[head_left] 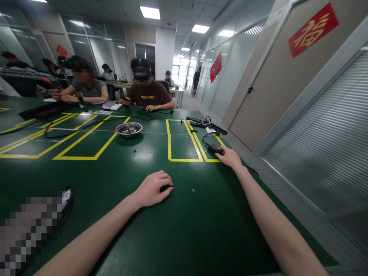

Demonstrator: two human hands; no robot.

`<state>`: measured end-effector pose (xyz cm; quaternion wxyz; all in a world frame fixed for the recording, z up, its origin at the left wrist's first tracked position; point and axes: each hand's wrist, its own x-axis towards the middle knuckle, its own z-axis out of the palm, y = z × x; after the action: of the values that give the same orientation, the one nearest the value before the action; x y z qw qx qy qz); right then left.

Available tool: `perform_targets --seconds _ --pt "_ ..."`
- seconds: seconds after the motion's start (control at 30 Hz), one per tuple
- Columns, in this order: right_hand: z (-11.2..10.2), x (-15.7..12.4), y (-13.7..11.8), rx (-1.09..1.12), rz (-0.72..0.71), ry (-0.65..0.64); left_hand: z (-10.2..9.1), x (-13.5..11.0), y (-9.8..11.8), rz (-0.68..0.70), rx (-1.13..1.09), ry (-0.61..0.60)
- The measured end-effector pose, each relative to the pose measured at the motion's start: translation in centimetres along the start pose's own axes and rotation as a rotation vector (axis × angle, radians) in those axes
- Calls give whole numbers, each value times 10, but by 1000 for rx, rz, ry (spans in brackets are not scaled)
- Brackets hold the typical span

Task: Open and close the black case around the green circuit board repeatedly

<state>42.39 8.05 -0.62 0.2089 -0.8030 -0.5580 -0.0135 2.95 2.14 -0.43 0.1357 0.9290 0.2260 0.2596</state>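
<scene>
My left hand (153, 188) rests on the green table (184, 230) with its fingers curled over a small dark thing that I cannot make out. My right hand (230, 156) reaches out to the right edge of the table and closes on a small black box (215, 148) with a black cable (204, 138) running from it. That box sits at the near corner of a yellow taped rectangle (181, 140).
A metal bowl (129, 129) stands mid-table. Black tools (206, 124) lie at the far right edge. Cables (66, 132) cross more yellow taped outlines on the left. Two seated people (148, 96) work at the far end. A dark object (66, 195) lies near left.
</scene>
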Motion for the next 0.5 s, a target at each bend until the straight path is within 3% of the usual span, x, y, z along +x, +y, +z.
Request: perform_targets --seconds 0.13,0.5 --pt "-6 7 4 76 16 10 -1 0 1 -1 -6 5" --pt "-3 12 25 281 237 2 -1 0 1 -5 -19 13"
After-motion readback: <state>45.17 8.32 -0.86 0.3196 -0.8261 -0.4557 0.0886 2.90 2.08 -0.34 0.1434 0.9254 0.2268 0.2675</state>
